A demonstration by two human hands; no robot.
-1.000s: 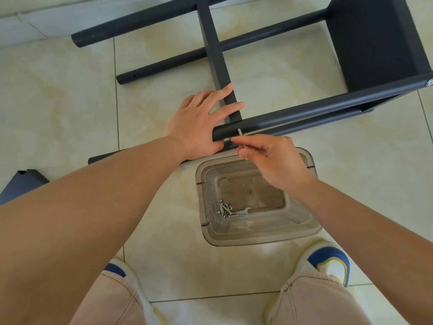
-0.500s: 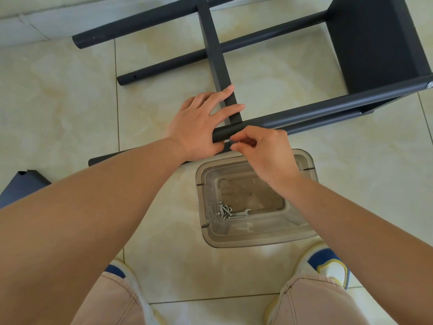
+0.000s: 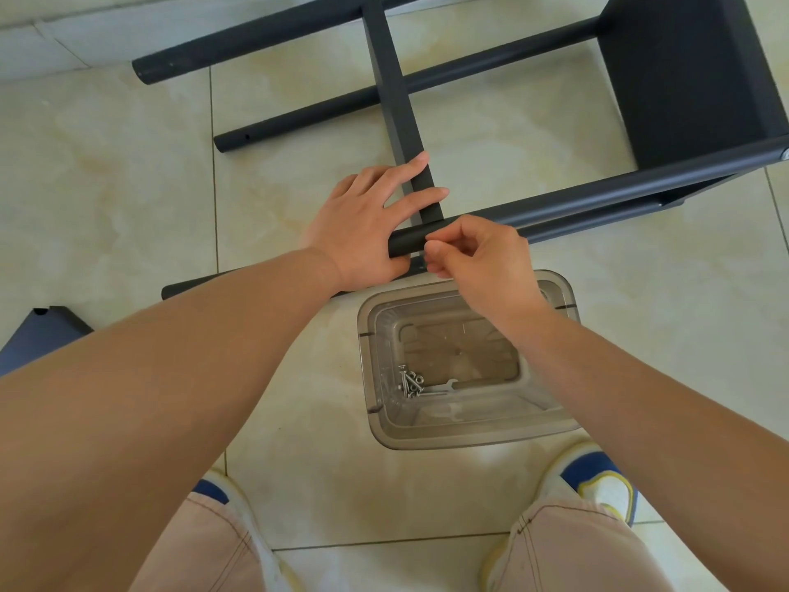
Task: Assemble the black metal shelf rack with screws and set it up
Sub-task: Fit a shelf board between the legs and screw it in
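The black metal rack lies on its side on the tile floor. Its near upper post [image 3: 597, 202] runs from the shelf panel [image 3: 683, 79] at the right to a flat crossbar [image 3: 393, 100]. My left hand [image 3: 363, 224] grips the post's free end, fingers spread over the crossbar and thumb beneath. My right hand [image 3: 482, 267] pinches its thumb and fingertips together against the post just right of the left hand. The screw it holds is hidden by the fingers.
A clear plastic tub [image 3: 469, 440] stands on the floor just below my hands, with several loose screws [image 3: 412, 384] and a small flat wrench [image 3: 448, 388] inside. A loose black panel [image 3: 38, 335] lies at the left edge. My shoes [image 3: 597, 480] flank the tub.
A second ago the screw stuck out above my right fingers at the post. My right hand has since rolled over and closed around that spot, hiding the screw. The left hand has not moved.
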